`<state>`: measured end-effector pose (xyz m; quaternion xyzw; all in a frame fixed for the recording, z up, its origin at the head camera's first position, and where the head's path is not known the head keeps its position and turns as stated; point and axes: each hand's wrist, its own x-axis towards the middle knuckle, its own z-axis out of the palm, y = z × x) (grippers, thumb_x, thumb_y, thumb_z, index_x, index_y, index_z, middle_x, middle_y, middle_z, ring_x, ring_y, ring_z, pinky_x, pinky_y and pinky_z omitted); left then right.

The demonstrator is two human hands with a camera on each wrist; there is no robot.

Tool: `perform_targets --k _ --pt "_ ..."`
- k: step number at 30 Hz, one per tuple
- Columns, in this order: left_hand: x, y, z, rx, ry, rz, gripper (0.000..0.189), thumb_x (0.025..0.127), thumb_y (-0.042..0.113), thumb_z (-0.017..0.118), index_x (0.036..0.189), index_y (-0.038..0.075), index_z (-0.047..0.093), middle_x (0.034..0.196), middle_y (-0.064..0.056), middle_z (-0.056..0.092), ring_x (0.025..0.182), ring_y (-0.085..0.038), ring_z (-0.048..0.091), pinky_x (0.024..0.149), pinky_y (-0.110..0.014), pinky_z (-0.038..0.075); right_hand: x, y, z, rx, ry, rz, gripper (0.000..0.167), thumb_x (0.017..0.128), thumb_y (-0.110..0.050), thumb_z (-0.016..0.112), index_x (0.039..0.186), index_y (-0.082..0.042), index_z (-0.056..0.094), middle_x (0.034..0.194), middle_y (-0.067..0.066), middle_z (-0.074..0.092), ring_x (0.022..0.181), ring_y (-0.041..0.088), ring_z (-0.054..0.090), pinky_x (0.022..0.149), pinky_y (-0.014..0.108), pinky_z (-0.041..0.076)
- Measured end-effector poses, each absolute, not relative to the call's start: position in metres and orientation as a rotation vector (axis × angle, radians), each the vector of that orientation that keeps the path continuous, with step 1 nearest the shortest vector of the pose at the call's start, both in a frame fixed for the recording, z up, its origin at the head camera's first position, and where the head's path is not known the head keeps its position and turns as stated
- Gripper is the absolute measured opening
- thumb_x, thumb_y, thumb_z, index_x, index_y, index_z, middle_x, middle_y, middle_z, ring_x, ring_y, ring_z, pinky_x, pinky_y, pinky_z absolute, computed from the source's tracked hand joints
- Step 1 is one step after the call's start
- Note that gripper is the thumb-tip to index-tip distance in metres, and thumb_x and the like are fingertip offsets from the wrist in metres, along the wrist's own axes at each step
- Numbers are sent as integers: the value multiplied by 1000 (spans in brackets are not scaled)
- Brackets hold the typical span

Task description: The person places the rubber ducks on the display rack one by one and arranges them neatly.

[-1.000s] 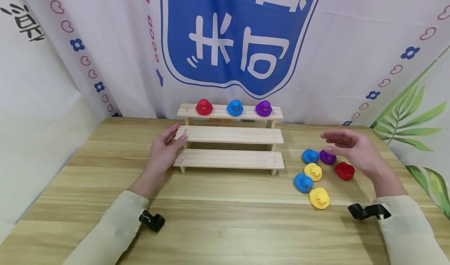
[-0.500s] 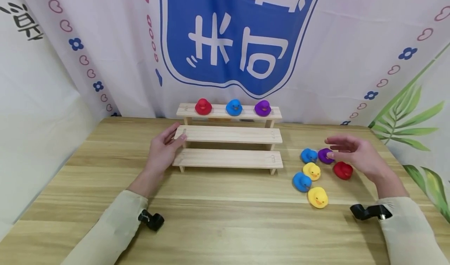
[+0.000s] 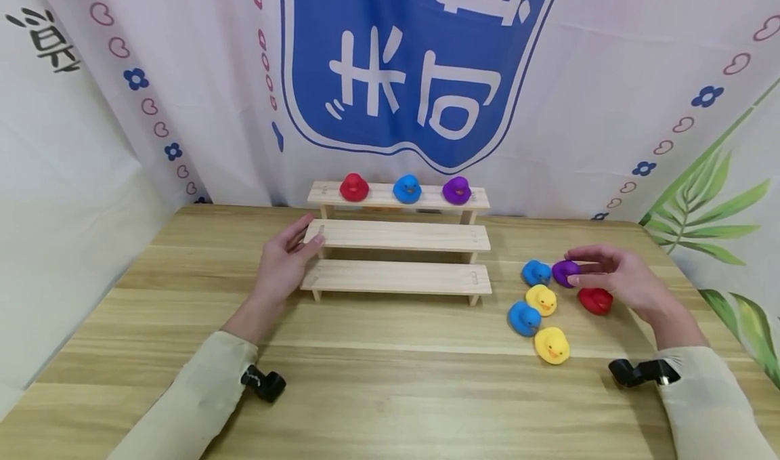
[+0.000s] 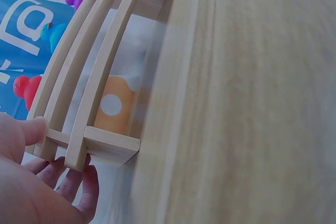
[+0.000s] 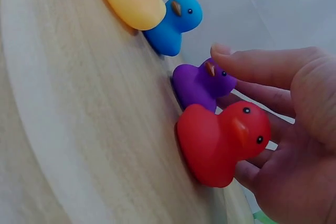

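Note:
My left hand (image 3: 285, 253) grips the left end of a three-step wooden display stand (image 3: 396, 276), its thumb on the middle board and fingers behind, as the left wrist view also shows. On the top board sit a red duck (image 3: 354, 187), a blue duck (image 3: 407, 189) and a purple duck (image 3: 457, 190). My right hand (image 3: 627, 280) reaches around another purple duck (image 5: 197, 86) on the table, with thumb and fingers spread on either side of it. Whether they touch it is unclear. Close under this hand lies a red duck (image 5: 223, 142).
Left of the right hand are a blue duck (image 3: 536, 272), a yellow duck (image 3: 541, 300), a second blue duck (image 3: 524, 318) and a second yellow duck (image 3: 552, 345) on the wooden table (image 3: 390, 385). A printed curtain (image 3: 579, 108) hangs behind.
My right hand has come down and slightly nearer, from above the loose ducks to around the purple one. The left hand stays on the stand.

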<state>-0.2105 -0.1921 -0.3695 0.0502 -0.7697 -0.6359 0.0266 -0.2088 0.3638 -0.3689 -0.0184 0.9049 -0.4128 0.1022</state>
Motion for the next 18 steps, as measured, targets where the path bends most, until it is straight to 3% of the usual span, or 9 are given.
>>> perform_targets --k 4,7,11,18 --pt "-211 -193 -369 154 -2371 -1966 65 105 27 69 164 20 41 174 -5 33 157 -25 41 132 -40 35 -209 362 -369 -49 2660 -1221 74 97 -36 79 155 -3 48 153 29 56 104 -12 59 87 10 55" --pt "-211 -193 -369 153 -2369 -1968 65 105 27 69 164 21 41 174 -5 32 158 -25 39 132 -39 34 -210 361 -370 -42 2669 -1202 73 97 -37 79 155 -3 48 152 29 56 117 9 66 86 10 54" --pt "-209 -193 -368 155 -2369 -1975 66 105 26 69 164 21 40 174 -5 32 158 -26 39 132 -40 34 -211 360 -374 -50 2706 -1162 71 96 -37 80 152 -3 51 149 28 58 133 39 58 85 10 53" --pt "-209 -192 -368 158 -2387 -1957 65 105 27 69 164 22 40 174 -3 34 157 -24 41 132 -39 35 -211 361 -377 -48 2731 -1138 70 94 -38 82 148 -2 55 147 27 59 132 40 57 85 9 49"
